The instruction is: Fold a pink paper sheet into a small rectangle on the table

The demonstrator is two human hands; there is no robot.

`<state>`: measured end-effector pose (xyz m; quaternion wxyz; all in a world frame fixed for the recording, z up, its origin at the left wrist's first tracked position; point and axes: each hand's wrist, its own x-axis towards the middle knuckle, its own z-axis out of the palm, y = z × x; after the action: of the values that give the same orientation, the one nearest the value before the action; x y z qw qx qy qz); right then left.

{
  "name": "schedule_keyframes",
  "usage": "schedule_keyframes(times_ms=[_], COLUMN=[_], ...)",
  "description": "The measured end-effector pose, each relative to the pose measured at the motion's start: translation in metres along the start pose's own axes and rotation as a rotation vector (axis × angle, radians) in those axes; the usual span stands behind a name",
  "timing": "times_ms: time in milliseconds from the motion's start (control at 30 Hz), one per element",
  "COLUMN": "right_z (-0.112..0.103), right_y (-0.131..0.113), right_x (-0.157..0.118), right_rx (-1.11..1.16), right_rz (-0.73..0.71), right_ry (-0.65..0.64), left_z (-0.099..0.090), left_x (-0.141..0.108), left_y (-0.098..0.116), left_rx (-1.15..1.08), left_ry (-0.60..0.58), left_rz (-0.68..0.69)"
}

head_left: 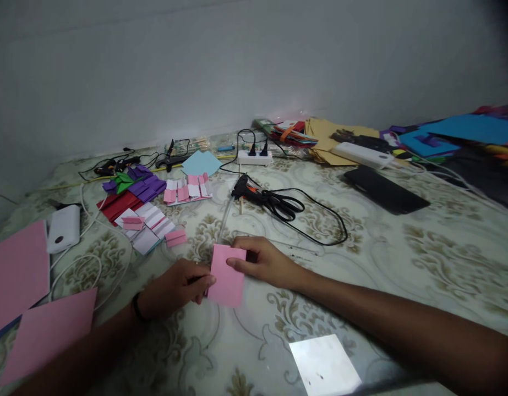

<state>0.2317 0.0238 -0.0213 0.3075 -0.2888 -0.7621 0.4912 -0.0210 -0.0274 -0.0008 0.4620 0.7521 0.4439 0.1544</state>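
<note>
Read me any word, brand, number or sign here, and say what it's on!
No text can be read.
Pink rectangular paper between the left hand and right hand: no writing shows.
White, round-cornered plastic box at left: small dark spot, no readable words.
Clear plastic packets by the grey wall: too blurred to read.

Both forearms (373, 308) slant inward, the left grip (185, 283) closed with thumb (205, 283) over curled fingers (197, 268), the right grip (260, 260) pinching nearby, thumb and forefinger pointing left, wrist (297, 275) nearly straight.
</note>
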Motion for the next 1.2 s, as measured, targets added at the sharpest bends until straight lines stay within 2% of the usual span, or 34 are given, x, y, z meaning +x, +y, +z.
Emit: schedule_keyframes(times_ms=[67, 133, 200, 267, 400, 500, 600, 800, 1200], right_z=[0.003, 0.005, 0.004, 0.002, -0.004, -0.006, -0.006, -0.007, -0.008], right_y=[0.0, 0.001, 0.003, 0.004, 0.004, 0.004, 0.004, 0.002, 0.003], right_x=[-0.001, 0.0, 0.002, 0.005, 0.007, 0.006, 0.006, 0.006, 0.004], right_rx=[0.074, 0.269, 0.454, 0.523, 0.418, 0.339, 0.293, 0.216, 0.143], right_rz=[0.019, 0.06, 0.135, 0.187, 0.231, 0.225, 0.213, 0.185, 0.161], right_ry=[0.009, 0.032, 0.01, -0.042, -0.163, -0.188, -0.208, -0.24, -0.239], left_z=[0.0, 0.0, 0.0, 0.0, 0.0, 0.0, 0.002, 0.011, 0.013], left_x=[0.001, 0.002, 0.003, 0.004, 0.004, 0.004, 0.005, 0.006, 0.005], left_y=[-0.001, -0.004, -0.008, -0.01, -0.01, -0.011, -0.013, -0.013, -0.022], left_rx=[0.011, -0.014, -0.074, -0.131, -0.151, -0.144, -0.243, -0.508, -0.478], left_ry=[0.01, 0.035, 0.067, 0.095, 0.099, 0.076, 0.083, 0.247, 0.311], left_rz=[0.005, -0.004, -0.013, -0.024, -0.021, -0.012, -0.02, -0.006, -0.002])
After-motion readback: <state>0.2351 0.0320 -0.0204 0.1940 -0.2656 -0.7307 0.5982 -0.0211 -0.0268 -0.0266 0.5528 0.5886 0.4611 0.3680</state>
